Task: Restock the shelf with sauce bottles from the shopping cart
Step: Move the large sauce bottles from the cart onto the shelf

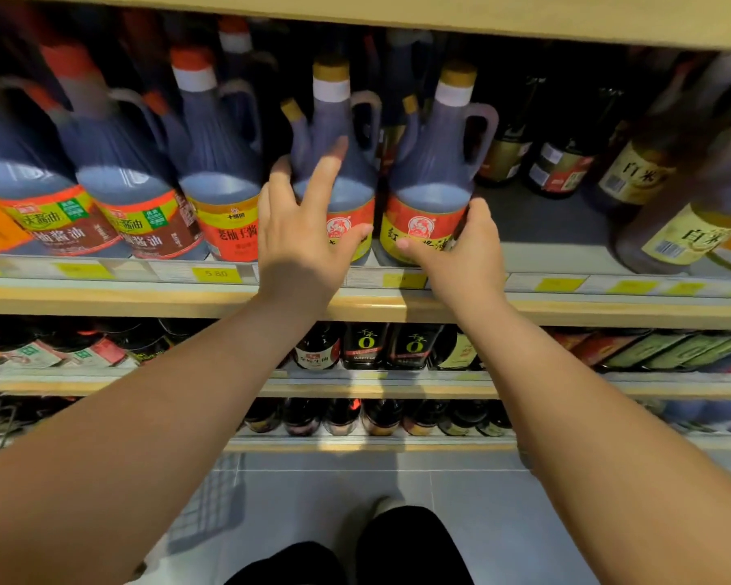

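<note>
While the right hand (461,247) grips the low side of the right jug (433,171), thumb across its label, the left hand (304,234) lies with fingers spread and mostly straight on the centre jug (338,171). Both jugs stand upright at the front of the shelf (608,308), just beside each other.

I judge this to be the placing step: the right jug is down and getting squared into its row, with the left hand steadying its neighbour. The next move calls for letting go without tipping either jug, labels facing out, then reaching down to the cart (212,500), whose wire mesh shows at lower left. I cannot make out any bottles in it.

Left of centre, red-capped jugs (212,162) stand close-packed, so there is no room there. Right of the right jug is a bare stretch of shelf, with dark bottles (558,166) behind and pale-labelled bottles (646,175) toward the right edge. The board above sits close over the caps, so any lift must stay low
</note>
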{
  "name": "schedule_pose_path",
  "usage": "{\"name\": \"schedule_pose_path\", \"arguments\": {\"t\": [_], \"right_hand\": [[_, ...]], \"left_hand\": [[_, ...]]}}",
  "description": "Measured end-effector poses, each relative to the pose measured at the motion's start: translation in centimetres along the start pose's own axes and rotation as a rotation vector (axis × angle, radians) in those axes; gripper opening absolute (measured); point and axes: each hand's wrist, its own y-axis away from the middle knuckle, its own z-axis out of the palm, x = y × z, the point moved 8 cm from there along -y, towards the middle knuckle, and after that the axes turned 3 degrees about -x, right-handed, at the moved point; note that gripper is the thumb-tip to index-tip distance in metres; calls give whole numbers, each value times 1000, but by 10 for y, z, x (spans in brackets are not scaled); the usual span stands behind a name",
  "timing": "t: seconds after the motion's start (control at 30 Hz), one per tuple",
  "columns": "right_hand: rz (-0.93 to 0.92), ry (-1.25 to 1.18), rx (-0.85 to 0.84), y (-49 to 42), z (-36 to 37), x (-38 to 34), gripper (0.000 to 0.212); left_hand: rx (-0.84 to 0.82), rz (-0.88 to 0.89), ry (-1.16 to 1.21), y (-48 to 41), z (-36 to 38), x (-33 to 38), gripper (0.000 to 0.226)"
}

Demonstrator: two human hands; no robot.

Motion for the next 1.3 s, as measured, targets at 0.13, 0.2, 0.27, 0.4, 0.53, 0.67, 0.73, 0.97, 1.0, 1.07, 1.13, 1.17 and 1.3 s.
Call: {"name": "schedule_pose_path", "arguments": {"t": [0.13,0.2,0.27,0.4,0.53,0.67,0.73,0.97,1.0,1.07,1.13,1.17,1.3], "right_hand": [[31,21,-56,-3,9,-7,62],[35,26,-67,-1,12,-9,68],[45,45,-31,5,9,-6,76],[73,55,-21,7,10,-3,65],[85,69,-61,-6,24,-13,61],[106,56,-104,-19,38,-22,54],[87,78,-156,-21,44,-26,52],[76,332,-353,-14,58,-16,46],[92,332,-363,-14,60,-15,51],[105,330,-377,-16,65,-18,71],[110,336,-409,-16,71,-23,90],[108,339,-431,-17,74,-24,94],[116,375,-496,-20,81,-28,78]], "left_hand": [[8,11,-193,-2,-7,-5,77],[34,31,-304,-2,-11,-4,72],[39,50,-383,-3,-13,-4,70],[78,98,-451,-5,-14,-10,68],[110,148,-500,-6,-16,-17,70],[112,202,-523,-5,-18,-17,71],[87,204,-526,-4,-17,-18,71],[204,289,-501,8,-10,-26,56],[219,304,-499,10,-9,-27,54],[226,317,-487,14,-10,-28,50],[213,329,-493,16,-10,-29,48],[204,334,-499,16,-10,-29,48],[180,352,-491,15,-11,-31,47]]}}
